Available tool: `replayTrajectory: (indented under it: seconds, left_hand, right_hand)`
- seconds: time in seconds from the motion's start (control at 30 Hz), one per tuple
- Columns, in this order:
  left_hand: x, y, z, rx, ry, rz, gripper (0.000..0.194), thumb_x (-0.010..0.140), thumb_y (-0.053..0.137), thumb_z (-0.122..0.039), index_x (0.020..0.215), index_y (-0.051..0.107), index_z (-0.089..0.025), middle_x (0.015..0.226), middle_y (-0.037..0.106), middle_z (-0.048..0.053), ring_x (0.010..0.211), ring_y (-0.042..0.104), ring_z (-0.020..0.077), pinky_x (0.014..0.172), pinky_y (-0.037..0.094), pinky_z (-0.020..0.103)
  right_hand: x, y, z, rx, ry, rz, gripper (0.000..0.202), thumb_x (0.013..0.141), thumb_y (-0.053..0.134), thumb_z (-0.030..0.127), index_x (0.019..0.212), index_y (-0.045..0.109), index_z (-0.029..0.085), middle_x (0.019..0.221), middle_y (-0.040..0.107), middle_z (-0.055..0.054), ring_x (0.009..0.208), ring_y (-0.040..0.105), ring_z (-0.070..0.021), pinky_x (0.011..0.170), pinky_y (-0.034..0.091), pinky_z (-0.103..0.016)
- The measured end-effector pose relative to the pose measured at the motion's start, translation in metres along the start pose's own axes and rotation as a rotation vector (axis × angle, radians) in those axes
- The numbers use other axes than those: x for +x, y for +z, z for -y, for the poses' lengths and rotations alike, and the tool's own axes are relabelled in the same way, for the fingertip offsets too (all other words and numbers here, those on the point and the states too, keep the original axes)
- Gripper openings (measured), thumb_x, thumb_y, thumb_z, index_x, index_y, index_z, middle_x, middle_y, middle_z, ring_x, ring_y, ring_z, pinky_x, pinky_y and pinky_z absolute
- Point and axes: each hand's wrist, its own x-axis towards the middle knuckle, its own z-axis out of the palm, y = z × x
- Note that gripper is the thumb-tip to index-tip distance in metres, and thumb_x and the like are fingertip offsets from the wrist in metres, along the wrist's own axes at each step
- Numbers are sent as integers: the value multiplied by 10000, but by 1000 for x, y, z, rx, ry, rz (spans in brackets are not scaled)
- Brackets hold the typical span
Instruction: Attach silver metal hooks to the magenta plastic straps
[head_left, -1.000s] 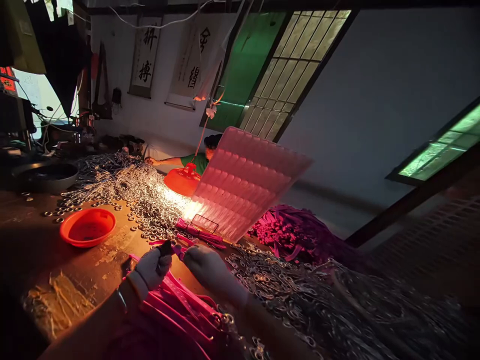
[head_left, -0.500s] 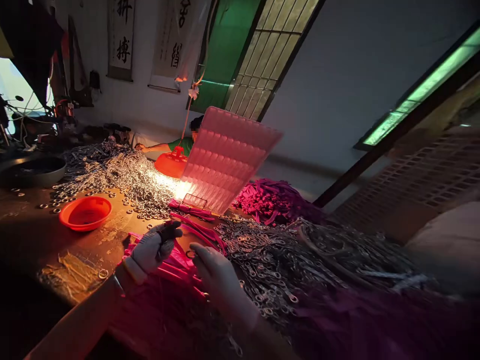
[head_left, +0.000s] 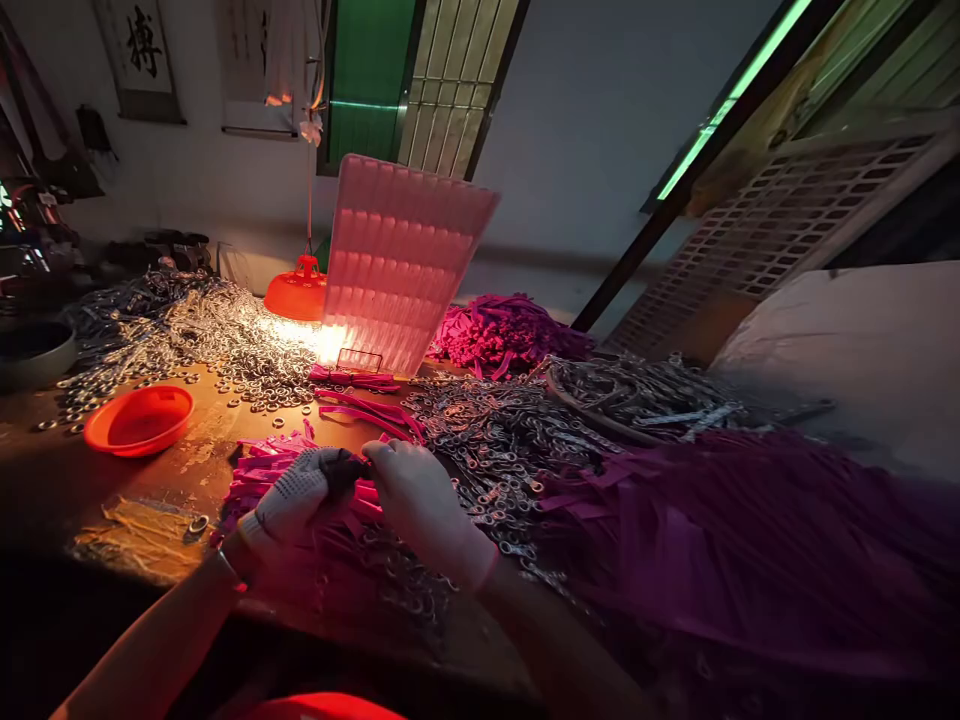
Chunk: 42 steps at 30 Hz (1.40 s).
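My left hand (head_left: 304, 492), in a dotted pale glove with dark finger parts, is closed above a spread of magenta straps (head_left: 255, 475). What its fingers hold is too dark to make out. My right hand (head_left: 420, 495), in a white glove, pinches at the left fingertips, so the two hands meet. A small ring showed at the right fingertips in the earlier frame; now the fingers mostly hide that spot. Metal pieces with ring ends (head_left: 517, 430) lie heaped just beyond and right of my right hand.
A red bowl (head_left: 142, 420) stands left, near a pile of metal rings and links (head_left: 217, 330). A red lamp (head_left: 296, 292) hangs beside a translucent ribbed panel (head_left: 405, 265). Magenta bundles lie behind (head_left: 502, 335) and a large purple strap heap (head_left: 735, 540) at right. Yellowish strips (head_left: 142, 535) lie front left.
My right hand has come up and left to meet my left hand at the fingertips. The view has turned right and down; a red rim now shows at the bottom.
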Motion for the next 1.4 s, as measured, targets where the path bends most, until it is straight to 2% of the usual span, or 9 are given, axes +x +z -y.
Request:
replayTrajectory:
  seconds: [0.23, 0.37, 0.53, 0.7, 0.83, 1.07, 1.17, 1.3, 1.4]
  left_hand:
    - [3, 12, 8, 256, 117, 131, 171, 803, 544, -246, 678, 587, -138, 571, 499, -27, 514, 407, 79, 484, 292, 204]
    - [4, 18, 13, 186, 93, 115, 184, 810, 556, -255, 721, 653, -126, 560, 524, -13, 497, 429, 89, 484, 313, 210]
    - [2, 22, 11, 154, 149, 27, 222, 845, 597, -316, 760, 679, -128, 582, 541, -9, 517, 418, 90, 482, 298, 204]
    - [3, 21, 20, 357, 266, 76, 211, 842, 568, -240, 695, 661, -121, 638, 608, 11, 623, 487, 125, 566, 348, 217]
    - [5, 20, 21, 467, 291, 99, 213, 841, 562, -198, 651, 622, -123, 623, 595, 2, 618, 483, 123, 557, 319, 219]
    - [20, 18, 4, 485, 354, 242, 196, 822, 582, -177, 638, 632, -131, 612, 600, -6, 592, 470, 116, 564, 332, 224]
    - [22, 17, -2, 494, 374, 169, 192, 830, 567, -181, 663, 648, -133, 635, 619, 8, 610, 494, 127, 573, 339, 230]
    - [16, 18, -7, 432, 350, 26, 178, 838, 571, -219, 722, 672, -130, 662, 631, 16, 632, 507, 136, 570, 340, 227]
    - [11, 21, -1, 342, 300, -37, 203, 845, 553, -230, 743, 692, -122, 659, 643, 21, 641, 521, 145, 585, 359, 233]
  right_hand:
    - [-16, 18, -6, -156, -133, -100, 216, 935, 490, 142, 1110, 615, 138, 824, 647, -99, 720, 546, -233, 641, 329, -346]
    - [-22, 20, -12, -4, -26, -126, 228, 951, 447, 133, 1104, 614, 155, 848, 666, -84, 759, 571, -209, 694, 360, -318]
    - [-25, 2, -14, 191, 54, 30, 412, 906, 584, 255, 1305, 520, 171, 1004, 720, -78, 895, 652, -217, 713, 398, -282]
    - [-26, 6, -14, -16, 67, 201, 191, 923, 543, 261, 1051, 620, 142, 818, 742, -99, 710, 682, -216, 587, 328, -275]
    - [-31, 17, -16, -146, -35, 220, 167, 902, 527, 236, 968, 611, 108, 733, 715, -130, 630, 656, -231, 535, 274, -293]
    - [-33, 32, -29, -158, -130, 31, 178, 922, 550, 280, 906, 600, 110, 654, 685, -106, 542, 596, -194, 543, 228, -303]
    - [-29, 38, -31, -55, -81, -90, 169, 928, 555, 281, 954, 608, 122, 680, 691, -85, 578, 604, -190, 559, 251, -288]
    - [-26, 43, -28, 53, 15, -267, 289, 933, 518, 233, 1198, 553, 123, 783, 711, -78, 687, 629, -212, 601, 316, -278]
    - [-23, 43, -23, 9, 60, -305, 337, 923, 496, 205, 1245, 534, 112, 745, 708, -70, 652, 624, -214, 583, 304, -286]
